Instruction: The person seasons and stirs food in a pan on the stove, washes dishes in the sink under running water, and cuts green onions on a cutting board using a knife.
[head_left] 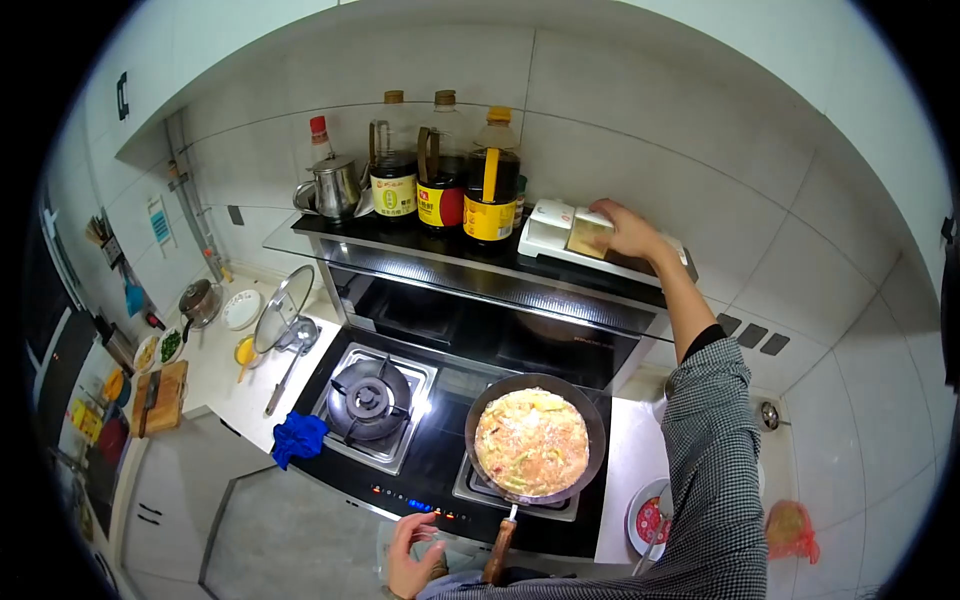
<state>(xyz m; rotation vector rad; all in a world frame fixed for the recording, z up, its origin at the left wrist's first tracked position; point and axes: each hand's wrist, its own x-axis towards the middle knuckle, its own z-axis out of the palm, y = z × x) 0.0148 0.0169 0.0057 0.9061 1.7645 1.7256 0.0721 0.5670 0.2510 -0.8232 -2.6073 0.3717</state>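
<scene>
My right hand reaches up to the shelf over the stove. Its fingers close around a clear seasoning box with pale brown contents, which sits in a white seasoning rack. Below, a frying pan stands on the right burner, full of a bubbling, pale orange dish with green pieces. The pan's wooden handle points towards me. Left of that handle, my left hand hovers by the stove's front edge, fingers apart and holding nothing.
Large sauce bottles and a metal pot line the shelf. A blue cloth lies beside the left burner. Further left are a glass lid, a knife and a cutting board. A plate sits right.
</scene>
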